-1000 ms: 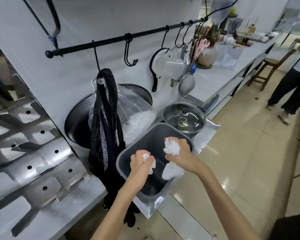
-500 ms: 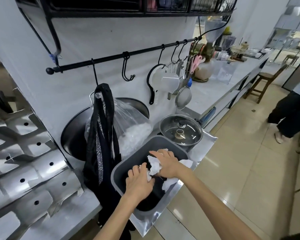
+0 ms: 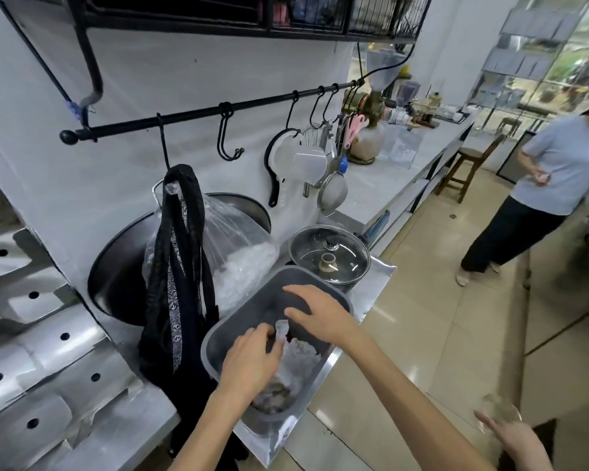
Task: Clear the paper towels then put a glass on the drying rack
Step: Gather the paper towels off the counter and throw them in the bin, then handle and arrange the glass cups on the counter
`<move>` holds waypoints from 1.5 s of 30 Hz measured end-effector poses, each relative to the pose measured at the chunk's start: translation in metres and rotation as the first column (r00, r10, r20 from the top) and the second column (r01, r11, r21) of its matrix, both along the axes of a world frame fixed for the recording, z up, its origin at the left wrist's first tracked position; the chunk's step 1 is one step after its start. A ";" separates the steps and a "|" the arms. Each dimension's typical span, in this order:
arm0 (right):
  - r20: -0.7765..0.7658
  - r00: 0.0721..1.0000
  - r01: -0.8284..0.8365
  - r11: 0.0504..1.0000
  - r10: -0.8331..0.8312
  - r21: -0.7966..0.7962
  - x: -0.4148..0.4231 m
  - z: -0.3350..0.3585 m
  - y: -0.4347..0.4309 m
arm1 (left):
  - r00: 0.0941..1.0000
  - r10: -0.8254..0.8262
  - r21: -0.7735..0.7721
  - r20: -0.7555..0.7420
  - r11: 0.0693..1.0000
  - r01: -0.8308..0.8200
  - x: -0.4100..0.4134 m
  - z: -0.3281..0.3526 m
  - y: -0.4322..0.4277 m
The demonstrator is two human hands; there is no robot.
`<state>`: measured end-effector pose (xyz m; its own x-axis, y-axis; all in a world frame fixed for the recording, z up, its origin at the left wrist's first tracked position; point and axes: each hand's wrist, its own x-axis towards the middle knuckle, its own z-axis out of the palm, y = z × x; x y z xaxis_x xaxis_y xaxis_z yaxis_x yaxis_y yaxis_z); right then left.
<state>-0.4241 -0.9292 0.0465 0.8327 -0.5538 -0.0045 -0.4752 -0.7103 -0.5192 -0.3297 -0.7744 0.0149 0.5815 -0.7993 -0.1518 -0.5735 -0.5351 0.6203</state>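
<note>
A grey bin [image 3: 238,317] sits at the counter's front edge with crumpled white paper towels [image 3: 298,363] lying in it. My left hand [image 3: 249,363] reaches down into the bin, its fingertips curled on an upright scrap of paper towel [image 3: 281,329]. Just above the bin's far side, my right hand [image 3: 320,314] hovers with its fingers spread and nothing in them. At the bottom right, another hand [image 3: 515,435] reaches in beside what looks like a clear glass [image 3: 500,407], which is blurred.
Behind the bin are a pot with a glass lid [image 3: 329,256], a black wok [image 3: 119,266], a clear plastic bag [image 3: 242,246] and a hanging black bag [image 3: 177,283]. A hook rail [image 3: 201,113] holds utensils under a black wire shelf [image 3: 252,15]. A person [image 3: 544,185] stands at right.
Both hands lowered the crumpled paper towels into the bin. My right hand let go and spread its fingers. The view tilted up, and a second hand appeared at the bottom right.
</note>
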 end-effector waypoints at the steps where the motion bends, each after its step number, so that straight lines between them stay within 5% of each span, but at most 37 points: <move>1: 0.058 0.997 0.047 0.999 -0.048 0.023 -0.003 0.004 0.006 | 1.000 0.023 -0.057 0.017 0.998 -0.022 0.001 0.004 0.004; 6: 0.275 0.918 0.237 0.951 -0.287 0.199 -0.015 0.024 0.049 | 0.994 0.073 -0.309 0.082 0.950 -0.045 0.010 0.027 0.031; 10: 0.383 0.828 0.276 0.892 -0.410 0.358 -0.020 0.038 0.104 | 0.995 0.096 -0.407 -0.012 0.909 -0.093 0.022 0.049 0.076; 18: 0.315 0.853 0.195 0.814 -0.416 0.547 0.034 0.026 0.283 | 0.964 0.170 -0.339 -0.203 0.912 -0.232 0.082 0.048 0.261; 23: 0.139 0.957 0.104 0.751 -0.254 0.653 0.097 -0.016 0.410 | 0.916 0.360 -0.214 -0.179 0.894 -0.394 0.125 0.026 0.423; 28: 0.095 0.994 -0.109 0.729 0.060 0.676 0.147 -0.045 0.515 | 0.749 0.646 -0.147 -0.148 0.734 -0.663 0.140 0.018 0.566; 33: 0.056 0.894 -0.361 0.638 0.445 0.681 0.194 -0.054 0.575 | 0.499 0.855 -0.105 -0.142 0.488 -0.866 0.138 0.004 0.657; 36: 0.024 0.817 -0.431 0.583 0.576 0.689 0.221 -0.057 0.593 | 0.433 0.893 -0.082 -0.123 0.426 -0.901 0.133 0.000 0.683; 45: 0.018 0.679 -0.586 0.528 0.734 0.615 0.310 -0.047 0.637 | 0.193 0.980 -0.260 -0.056 0.173 -0.950 0.135 0.005 0.738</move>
